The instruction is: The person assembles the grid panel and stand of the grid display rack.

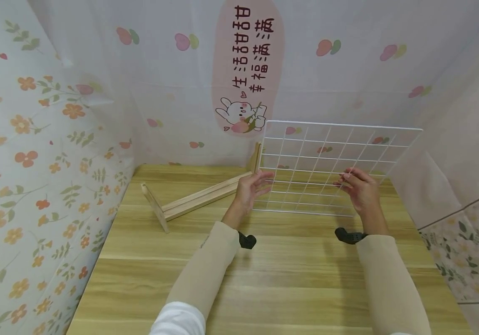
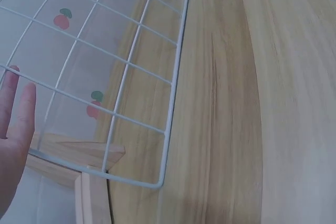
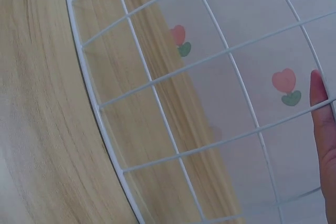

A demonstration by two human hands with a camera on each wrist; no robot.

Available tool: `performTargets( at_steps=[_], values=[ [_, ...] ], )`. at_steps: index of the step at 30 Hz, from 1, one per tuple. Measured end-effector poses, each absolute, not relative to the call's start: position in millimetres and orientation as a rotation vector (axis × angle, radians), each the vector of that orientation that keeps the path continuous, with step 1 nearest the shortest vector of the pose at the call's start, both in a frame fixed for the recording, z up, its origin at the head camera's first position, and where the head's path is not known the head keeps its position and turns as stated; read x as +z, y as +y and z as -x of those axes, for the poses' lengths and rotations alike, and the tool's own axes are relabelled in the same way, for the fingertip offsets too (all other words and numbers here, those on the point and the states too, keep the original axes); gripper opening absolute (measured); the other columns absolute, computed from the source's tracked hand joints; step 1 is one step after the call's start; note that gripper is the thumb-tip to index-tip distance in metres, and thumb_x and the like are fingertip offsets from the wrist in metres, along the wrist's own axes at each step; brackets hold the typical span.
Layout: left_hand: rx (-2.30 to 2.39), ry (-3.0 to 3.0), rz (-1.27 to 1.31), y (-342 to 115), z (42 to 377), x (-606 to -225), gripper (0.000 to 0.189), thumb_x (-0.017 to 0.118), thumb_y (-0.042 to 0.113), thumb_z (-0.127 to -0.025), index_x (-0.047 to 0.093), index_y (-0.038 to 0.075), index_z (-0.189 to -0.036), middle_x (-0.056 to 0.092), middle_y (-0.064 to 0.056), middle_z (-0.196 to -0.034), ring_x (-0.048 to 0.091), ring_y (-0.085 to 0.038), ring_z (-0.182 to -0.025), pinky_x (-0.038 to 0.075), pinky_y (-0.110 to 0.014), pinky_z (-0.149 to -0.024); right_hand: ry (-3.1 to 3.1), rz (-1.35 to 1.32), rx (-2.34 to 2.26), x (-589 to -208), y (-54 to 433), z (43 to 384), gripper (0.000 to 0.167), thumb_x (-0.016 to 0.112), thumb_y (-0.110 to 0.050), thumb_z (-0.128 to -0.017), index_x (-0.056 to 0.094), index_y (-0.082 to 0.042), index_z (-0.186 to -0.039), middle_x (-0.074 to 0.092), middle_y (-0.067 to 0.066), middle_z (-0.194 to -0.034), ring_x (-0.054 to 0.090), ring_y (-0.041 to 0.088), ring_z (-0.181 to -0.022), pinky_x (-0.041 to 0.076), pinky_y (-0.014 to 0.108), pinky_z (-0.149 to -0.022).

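Note:
A white wire grid panel stands tilted over the table, its lower long edge close to the wood. At the panel's left side, my left hand holds the edge, with fingers extended across the wires. My right hand pinches wires toward the right side of the panel. In the left wrist view, two straight fingers meet a wire near the panel's corner; the thumb is out of sight. The right wrist view has one finger at a wire crossing. Behind my left hand is a light wooden frame.
The wooden frame has a long rail between two end pieces, the left one nearer me. Wood-grain boards form the table. A printed curtain hangs behind it, with floral cloth along the left.

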State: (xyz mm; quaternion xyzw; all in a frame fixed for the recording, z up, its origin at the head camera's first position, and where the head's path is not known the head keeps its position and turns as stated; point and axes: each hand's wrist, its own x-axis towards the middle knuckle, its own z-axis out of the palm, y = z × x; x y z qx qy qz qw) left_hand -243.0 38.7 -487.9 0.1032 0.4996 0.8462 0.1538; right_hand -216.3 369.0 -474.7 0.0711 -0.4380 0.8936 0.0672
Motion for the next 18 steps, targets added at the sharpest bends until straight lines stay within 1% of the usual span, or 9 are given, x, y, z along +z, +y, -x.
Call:
performTargets(
  at_steps=[3,9,11,15,18],
  values=[
    [2.408,1.468,-0.309,35.6,242.0,-486.1,0.047,0.046,0.023,-0.101,0.053,-0.017,-0.125,0.052,-0.033,-0.132,0.047,-0.051,-0.125,0.038,-0.059,-0.105,-1.336,-0.188,2.676,-475.9,367.3,215.7,0.026,0.043,0.019,-0.094,0.067,0.009,-0.093,0.072,0.018,-0.085,0.071,0.027,-0.073,0.059,0.045,-0.073],
    [2.347,1.669,-0.362,24.4,236.7,-481.0,0.040,0.053,0.023,-0.098,0.060,-0.009,-0.123,0.061,-0.026,-0.125,0.057,-0.046,-0.116,0.043,-0.060,-0.099,-1.337,-0.193,2.657,-477.6,364.4,215.1,0.023,0.044,0.018,-0.094,0.066,0.010,-0.094,0.071,0.018,-0.085,0.070,0.027,-0.072,0.060,0.043,-0.072],
    [2.345,1.709,-0.366,19.7,235.1,-480.1,0.039,0.054,0.023,-0.098,0.061,-0.007,-0.123,0.063,-0.026,-0.123,0.058,-0.047,-0.114,0.044,-0.060,-0.097,-1.339,-0.201,2.651,-477.7,364.0,215.3,0.023,0.044,0.018,-0.094,0.066,0.010,-0.094,0.072,0.018,-0.085,0.070,0.026,-0.071,0.060,0.043,-0.071],
    [2.332,1.765,-0.357,11.5,233.7,-480.7,0.037,0.055,0.022,-0.099,0.062,-0.006,-0.123,0.065,-0.025,-0.118,0.060,-0.048,-0.110,0.047,-0.058,-0.095,-1.328,-0.191,2.640,-477.6,364.0,215.1,0.024,0.043,0.019,-0.094,0.065,0.011,-0.094,0.072,0.018,-0.084,0.070,0.027,-0.070,0.060,0.042,-0.070],
    [2.316,1.800,-0.357,5.8,232.2,-480.6,0.036,0.053,0.019,-0.100,0.060,-0.007,-0.125,0.064,-0.027,-0.117,0.060,-0.048,-0.109,0.048,-0.058,-0.093,-1.320,-0.180,2.630,-477.1,364.0,214.6,0.024,0.043,0.019,-0.094,0.065,0.011,-0.094,0.072,0.018,-0.085,0.070,0.028,-0.070,0.060,0.042,-0.069]
  ],
)
